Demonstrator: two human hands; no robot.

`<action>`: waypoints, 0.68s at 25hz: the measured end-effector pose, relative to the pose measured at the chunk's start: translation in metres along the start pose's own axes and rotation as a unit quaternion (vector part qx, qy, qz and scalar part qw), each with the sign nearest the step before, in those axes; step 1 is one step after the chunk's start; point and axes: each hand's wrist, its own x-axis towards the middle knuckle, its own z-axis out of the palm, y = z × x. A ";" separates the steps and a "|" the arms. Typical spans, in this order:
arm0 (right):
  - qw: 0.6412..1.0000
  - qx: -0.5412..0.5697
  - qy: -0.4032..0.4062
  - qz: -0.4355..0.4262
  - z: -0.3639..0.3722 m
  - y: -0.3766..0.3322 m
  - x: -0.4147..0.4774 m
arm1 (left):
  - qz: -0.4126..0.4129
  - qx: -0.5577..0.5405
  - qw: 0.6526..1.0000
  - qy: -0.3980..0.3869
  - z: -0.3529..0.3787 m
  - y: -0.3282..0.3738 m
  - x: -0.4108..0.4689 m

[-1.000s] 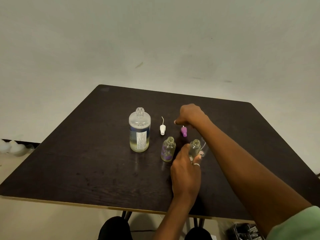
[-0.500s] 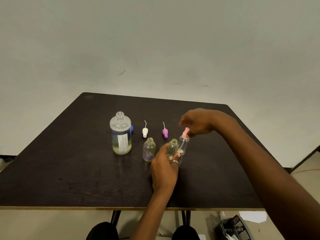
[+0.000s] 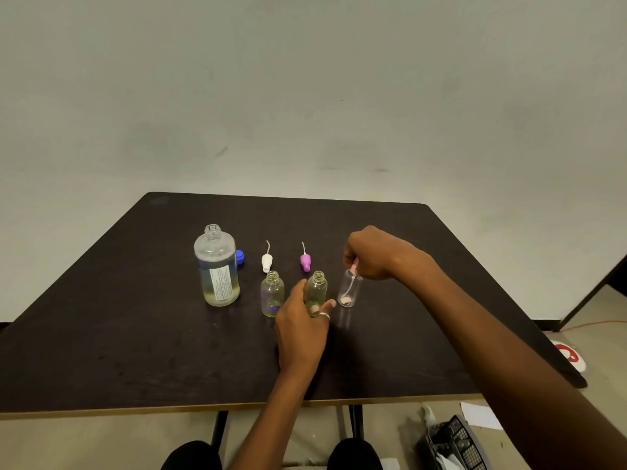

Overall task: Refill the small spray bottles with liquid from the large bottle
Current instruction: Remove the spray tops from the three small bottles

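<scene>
I see the left hand [image 3: 302,329] gripping the middle small bottle [image 3: 317,287], thumb on one side and fingers round its base. The right hand [image 3: 371,253] pinches the pink spray head [image 3: 354,267] at the neck of the third small bottle [image 3: 350,290], at three o'clock of the middle one, with its tube inside. The first small bottle [image 3: 272,294] stands uncapped at nine o'clock. The open large bottle [image 3: 217,269] stands farther that way on the table [image 3: 129,340], with a blue cap [image 3: 240,256] at its two o'clock. A white spray head [image 3: 266,261] and a purple spray head [image 3: 305,261] lie at twelve o'clock of the small bottles.
</scene>
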 end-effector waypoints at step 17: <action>1.000 0.024 0.016 0.006 0.013 0.002 -0.011 | 0.006 0.034 0.997 -0.073 0.050 0.064 -0.048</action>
